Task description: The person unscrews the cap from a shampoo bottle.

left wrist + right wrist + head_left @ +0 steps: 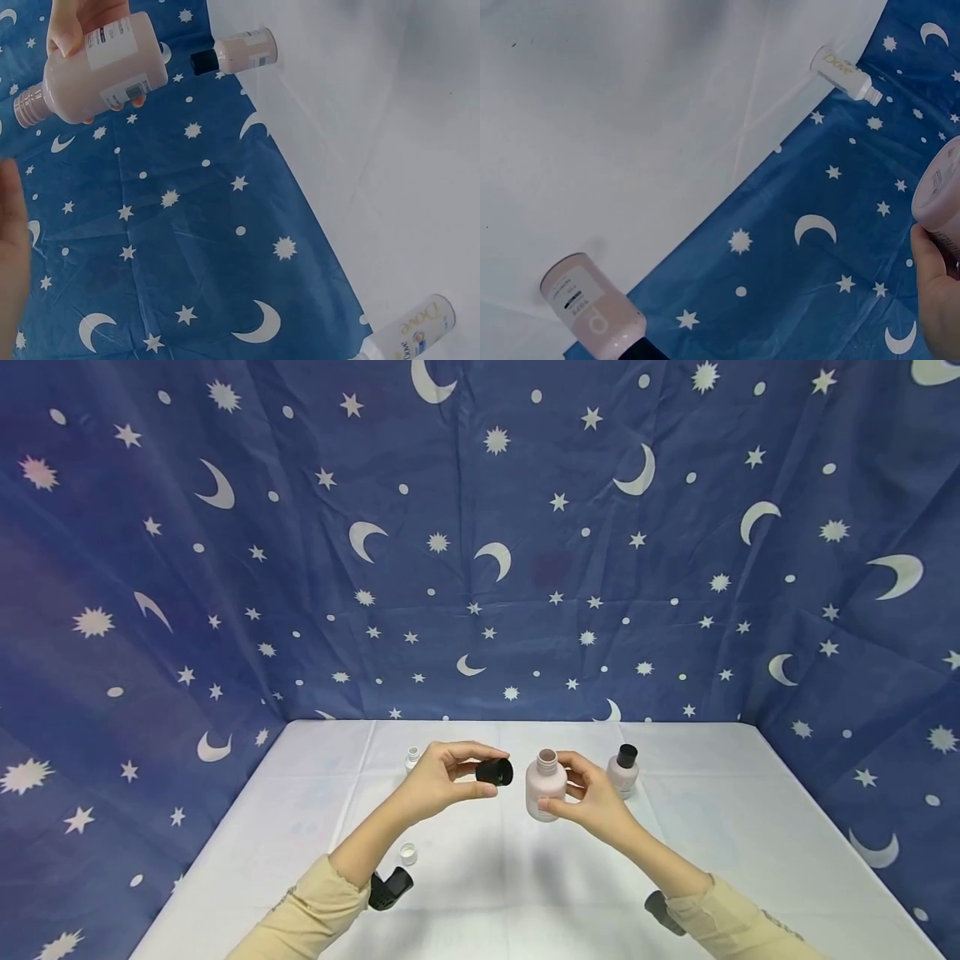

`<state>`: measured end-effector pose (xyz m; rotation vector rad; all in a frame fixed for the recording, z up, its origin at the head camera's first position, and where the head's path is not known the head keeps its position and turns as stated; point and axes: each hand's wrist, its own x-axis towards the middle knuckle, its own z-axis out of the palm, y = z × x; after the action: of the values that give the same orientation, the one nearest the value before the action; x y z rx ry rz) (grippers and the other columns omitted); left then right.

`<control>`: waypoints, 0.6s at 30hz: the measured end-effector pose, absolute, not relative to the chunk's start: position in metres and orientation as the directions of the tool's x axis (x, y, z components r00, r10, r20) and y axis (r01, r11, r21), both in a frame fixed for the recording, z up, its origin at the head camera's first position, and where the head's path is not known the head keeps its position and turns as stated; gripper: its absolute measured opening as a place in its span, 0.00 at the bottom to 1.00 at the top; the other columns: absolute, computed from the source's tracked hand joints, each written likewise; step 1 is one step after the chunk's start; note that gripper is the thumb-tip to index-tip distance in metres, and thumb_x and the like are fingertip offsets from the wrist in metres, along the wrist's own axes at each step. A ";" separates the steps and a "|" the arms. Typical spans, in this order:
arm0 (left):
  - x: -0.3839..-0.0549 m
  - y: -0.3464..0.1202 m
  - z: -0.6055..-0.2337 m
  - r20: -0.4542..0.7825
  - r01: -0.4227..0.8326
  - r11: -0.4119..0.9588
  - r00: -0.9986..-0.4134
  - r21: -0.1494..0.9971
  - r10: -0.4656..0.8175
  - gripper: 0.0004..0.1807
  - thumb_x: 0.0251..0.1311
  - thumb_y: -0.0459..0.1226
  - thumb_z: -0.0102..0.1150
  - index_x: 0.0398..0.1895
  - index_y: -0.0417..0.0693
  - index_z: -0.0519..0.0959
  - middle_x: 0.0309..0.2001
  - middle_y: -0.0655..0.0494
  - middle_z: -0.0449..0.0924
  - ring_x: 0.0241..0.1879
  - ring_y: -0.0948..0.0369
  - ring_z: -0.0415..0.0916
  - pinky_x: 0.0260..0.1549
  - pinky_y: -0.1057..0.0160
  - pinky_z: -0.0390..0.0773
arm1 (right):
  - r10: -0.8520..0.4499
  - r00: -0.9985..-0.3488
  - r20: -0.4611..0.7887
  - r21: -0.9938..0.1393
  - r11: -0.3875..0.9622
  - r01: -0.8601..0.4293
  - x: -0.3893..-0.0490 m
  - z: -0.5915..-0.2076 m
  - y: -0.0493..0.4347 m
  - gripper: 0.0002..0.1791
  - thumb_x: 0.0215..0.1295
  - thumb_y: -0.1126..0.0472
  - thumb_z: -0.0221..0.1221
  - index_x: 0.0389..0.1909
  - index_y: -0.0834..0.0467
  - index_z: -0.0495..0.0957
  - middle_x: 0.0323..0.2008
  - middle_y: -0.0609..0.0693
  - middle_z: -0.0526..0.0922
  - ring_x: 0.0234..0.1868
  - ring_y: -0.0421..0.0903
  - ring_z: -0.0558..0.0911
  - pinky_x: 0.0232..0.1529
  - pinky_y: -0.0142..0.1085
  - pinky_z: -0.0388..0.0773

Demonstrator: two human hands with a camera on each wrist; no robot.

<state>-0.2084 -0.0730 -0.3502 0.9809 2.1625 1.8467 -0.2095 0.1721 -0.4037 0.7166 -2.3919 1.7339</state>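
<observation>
My left hand pinches a black bottle cap between thumb and fingers, its hollow end turned towards the other hand. Just to the right, my right hand grips a pale pink bottle round its body, held upright above the table. The bottle's threaded neck is bare, and a small gap separates it from the cap. In the left wrist view the pink bottle shows white labels, while only the edge of my left hand appears. The right wrist view catches part of that bottle at its edge.
A second pink bottle with its black cap on stands behind my right hand. Beyond my left hand is a white Dove bottle with a bare neck. A small white cap lies on the white tablecloth; a starry blue curtain surrounds the table.
</observation>
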 end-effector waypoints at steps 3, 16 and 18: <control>-0.209 -0.074 -0.353 0.299 0.399 0.085 -0.796 0.913 0.526 0.23 0.48 0.27 0.68 0.50 0.31 0.78 0.50 0.35 0.79 0.43 0.70 0.80 0.47 0.71 0.80 | -0.304 -0.882 0.361 -0.857 0.265 -0.442 -0.213 -0.404 0.173 0.27 0.48 0.69 0.69 0.51 0.68 0.73 0.48 0.64 0.78 0.45 0.29 0.76 0.53 0.37 0.80; -0.212 -0.073 -0.368 0.318 0.407 0.102 -0.827 0.908 0.464 0.22 0.45 0.25 0.69 0.47 0.32 0.78 0.47 0.36 0.79 0.38 0.71 0.80 0.46 0.66 0.82 | -0.307 -0.879 0.364 -0.813 0.355 -0.461 -0.233 -0.408 0.175 0.27 0.48 0.67 0.70 0.51 0.67 0.73 0.48 0.63 0.80 0.48 0.51 0.80 0.52 0.43 0.80; -0.212 -0.073 -0.371 0.307 0.381 0.087 -0.842 0.921 0.443 0.22 0.45 0.25 0.69 0.48 0.30 0.78 0.47 0.35 0.78 0.38 0.71 0.80 0.45 0.67 0.82 | -0.313 -0.882 0.352 -0.820 0.352 -0.452 -0.236 -0.410 0.175 0.27 0.49 0.67 0.70 0.51 0.68 0.73 0.48 0.64 0.80 0.49 0.55 0.79 0.53 0.43 0.80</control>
<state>-0.2123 -0.0727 -0.3713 0.8644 2.2775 1.9021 -0.2362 0.1751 -0.4103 0.7032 -2.4705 1.5653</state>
